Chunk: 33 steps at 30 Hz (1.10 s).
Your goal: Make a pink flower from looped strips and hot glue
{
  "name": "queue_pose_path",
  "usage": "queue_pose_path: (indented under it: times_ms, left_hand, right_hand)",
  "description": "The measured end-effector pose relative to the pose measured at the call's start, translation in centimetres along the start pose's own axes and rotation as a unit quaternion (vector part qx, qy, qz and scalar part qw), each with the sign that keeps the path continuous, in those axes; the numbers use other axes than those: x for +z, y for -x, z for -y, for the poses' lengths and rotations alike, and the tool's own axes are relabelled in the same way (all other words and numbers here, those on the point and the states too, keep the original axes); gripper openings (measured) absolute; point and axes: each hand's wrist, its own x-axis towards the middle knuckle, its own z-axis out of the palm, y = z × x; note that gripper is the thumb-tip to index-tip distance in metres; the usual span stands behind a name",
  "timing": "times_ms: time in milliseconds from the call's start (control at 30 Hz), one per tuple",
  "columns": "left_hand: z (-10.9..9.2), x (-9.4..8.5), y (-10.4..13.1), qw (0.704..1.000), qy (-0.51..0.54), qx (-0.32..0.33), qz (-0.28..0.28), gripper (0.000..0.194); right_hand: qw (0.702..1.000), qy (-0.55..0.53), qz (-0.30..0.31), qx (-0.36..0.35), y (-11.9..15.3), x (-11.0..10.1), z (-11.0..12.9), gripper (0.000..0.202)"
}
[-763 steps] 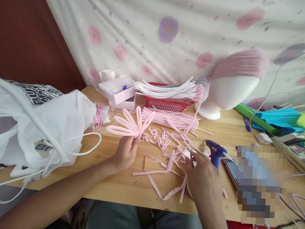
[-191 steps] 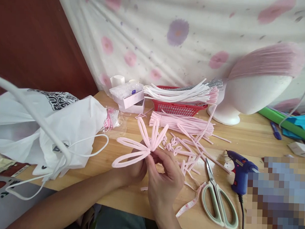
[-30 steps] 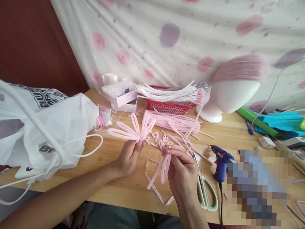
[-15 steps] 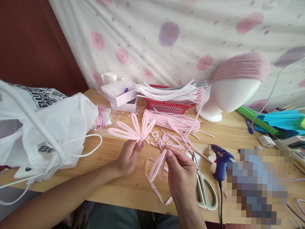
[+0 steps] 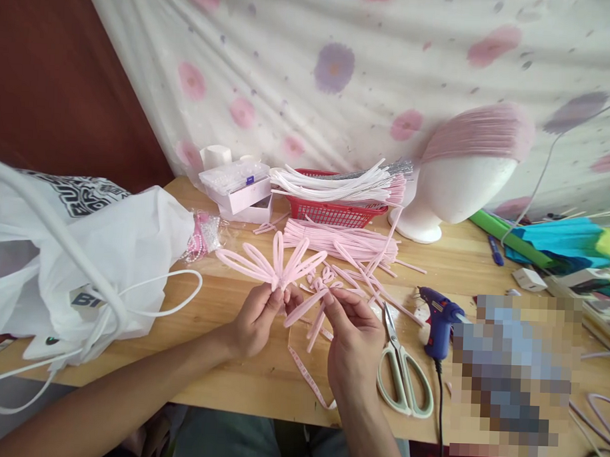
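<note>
Pink loops (image 5: pixel 278 275) are pinched by left fingers (image 5: pixel 271 307) and right fingers (image 5: pixel 338 315); red basket (image 5: pixel 330 215) carries white and seemingly silver stems (image 5: pixel 336 187).

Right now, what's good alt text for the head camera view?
The left hand holds a fan of pink fuzzy loops over a wooden table while the right hand pinches more loops. Scissors and a glue gun sit to the right.

Tabletop (image 5: pixel 213 298) by the cable (image 5: pixel 202 282) is open; scissors (image 5: pixel 400 373) crowd the right hand (image 5: pixel 354 337).
</note>
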Motion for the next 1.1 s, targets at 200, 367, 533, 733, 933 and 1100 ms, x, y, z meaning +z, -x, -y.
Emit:
queue_pose_path:
  times_ms: [200,367,533,733,933,1100]
  left_hand:
    - [-0.6,0.2,-0.2,0.999,0.032,-0.03,-0.024,0.047]
    - [-0.6,0.3,-0.2,0.995,0.079,-0.055,-0.007,0.046]
    - [-0.2,0.3,0.0,0.995,0.088,-0.054,0.015,0.045]
    - [-0.5,0.4,-0.3,0.99,0.112,-0.07,-0.043,0.046]
    - [-0.3,0.1,-0.6,0.988,0.125,-0.064,-0.058,0.043]
    - [-0.2,-0.2,-0.8,0.988,0.13,-0.052,-0.056,0.041]
  right_hand:
    - [0.999,0.032,-0.008,-0.026,0.3,0.0,-0.3,0.02]
    - [0.998,0.034,-0.022,-0.045,0.3,0.1,-0.1,0.019]
    - [0.996,-0.011,-0.064,-0.064,0.2,0.3,-0.2,0.019]
    - [0.993,0.057,-0.045,-0.092,1.0,0.2,-0.4,0.017]
    - [0.983,0.147,-0.004,-0.114,1.1,-1.0,-0.4,0.01]
    - [0.952,0.243,0.047,-0.179,0.8,-2.1,0.4,0.005]
